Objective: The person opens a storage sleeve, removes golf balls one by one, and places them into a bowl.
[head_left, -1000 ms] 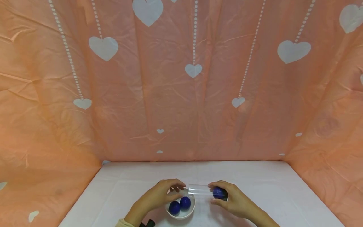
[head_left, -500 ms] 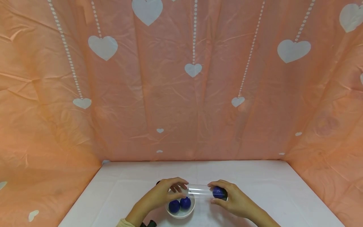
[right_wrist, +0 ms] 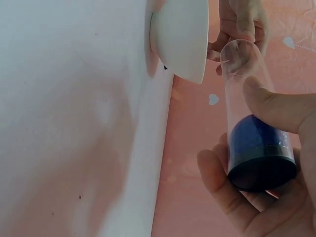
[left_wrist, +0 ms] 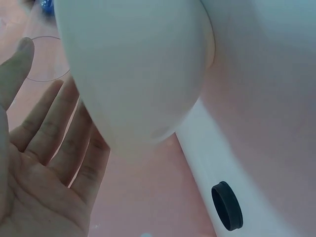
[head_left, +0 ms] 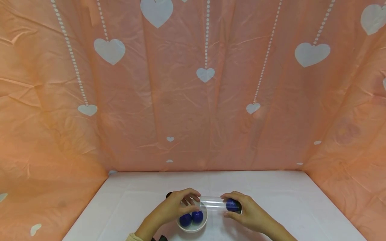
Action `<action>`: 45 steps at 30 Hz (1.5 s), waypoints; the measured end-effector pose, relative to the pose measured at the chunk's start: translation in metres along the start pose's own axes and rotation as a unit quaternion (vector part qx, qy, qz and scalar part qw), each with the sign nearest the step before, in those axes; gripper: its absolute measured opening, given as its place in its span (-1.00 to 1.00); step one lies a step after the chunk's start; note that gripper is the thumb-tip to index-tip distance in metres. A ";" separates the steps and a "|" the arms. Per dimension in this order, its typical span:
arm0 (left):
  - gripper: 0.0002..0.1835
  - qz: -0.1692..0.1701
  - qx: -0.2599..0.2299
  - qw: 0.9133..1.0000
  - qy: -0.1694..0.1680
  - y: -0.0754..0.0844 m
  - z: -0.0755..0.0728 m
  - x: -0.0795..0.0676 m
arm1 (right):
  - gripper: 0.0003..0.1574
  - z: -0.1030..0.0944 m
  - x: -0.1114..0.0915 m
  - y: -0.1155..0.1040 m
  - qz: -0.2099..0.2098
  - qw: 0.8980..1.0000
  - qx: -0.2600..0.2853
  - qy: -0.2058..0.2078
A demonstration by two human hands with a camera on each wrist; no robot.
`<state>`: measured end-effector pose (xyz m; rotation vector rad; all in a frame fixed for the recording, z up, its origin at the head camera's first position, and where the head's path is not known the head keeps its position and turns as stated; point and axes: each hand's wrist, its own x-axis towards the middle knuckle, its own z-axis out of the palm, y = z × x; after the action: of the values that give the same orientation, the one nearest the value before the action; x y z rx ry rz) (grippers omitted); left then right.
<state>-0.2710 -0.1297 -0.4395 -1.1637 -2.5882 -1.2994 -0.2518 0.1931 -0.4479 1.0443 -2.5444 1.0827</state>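
My right hand (head_left: 245, 211) grips a clear tube (head_left: 212, 203) near its black-capped end, with the thumb on one side and fingers on the other. Inside that end lies a blue ball (right_wrist: 256, 133). The tube lies roughly level in the head view, its open end pointing left. My left hand (head_left: 179, 204) holds that open rim between thumb and fingertips; in the left wrist view the thumb and index fingertip are at the rim. Below the left hand stands a white bowl (head_left: 193, 231) with two blue balls, one of them (head_left: 185, 220) on the left, the other (head_left: 197, 217) beside it.
A black ring-like cap (left_wrist: 227, 205) rests on the white tabletop (head_left: 256, 184) behind the left hand. An orange sheet (head_left: 208, 134) with white hearts hangs behind the table and along both sides. A dark object (head_left: 163, 238) shows below the left wrist.
My left hand has moved slightly right to the tube's open rim, which it was just short of a second ago. My right hand has kept its grip on the tube with little movement.
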 end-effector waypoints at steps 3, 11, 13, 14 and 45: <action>-0.64 -0.011 0.002 1.000 -0.003 -0.001 0.001 0.000 | -0.44 0.000 0.000 -0.001 -0.005 1.000 -0.001 0.002; -0.64 -0.017 0.003 1.000 -0.012 0.001 0.000 0.000 | -0.45 0.001 0.001 -0.001 -0.006 1.000 -0.009 0.005; -0.64 -0.017 0.007 1.000 -0.014 0.001 0.000 0.000 | -0.45 0.001 0.000 -0.001 -0.009 1.000 -0.011 0.005; -0.64 -0.017 0.010 1.000 -0.014 0.001 0.001 0.000 | -0.45 0.001 0.000 -0.001 -0.009 1.000 -0.012 0.004; -0.63 -0.021 0.019 0.999 -0.023 0.000 0.000 0.001 | -0.43 0.000 0.000 -0.003 0.007 1.000 -0.005 -0.006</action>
<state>-0.2712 -0.1291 -0.4393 -1.1518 -2.6722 -1.2385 -0.2498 0.1913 -0.4463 1.0361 -2.5678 1.0684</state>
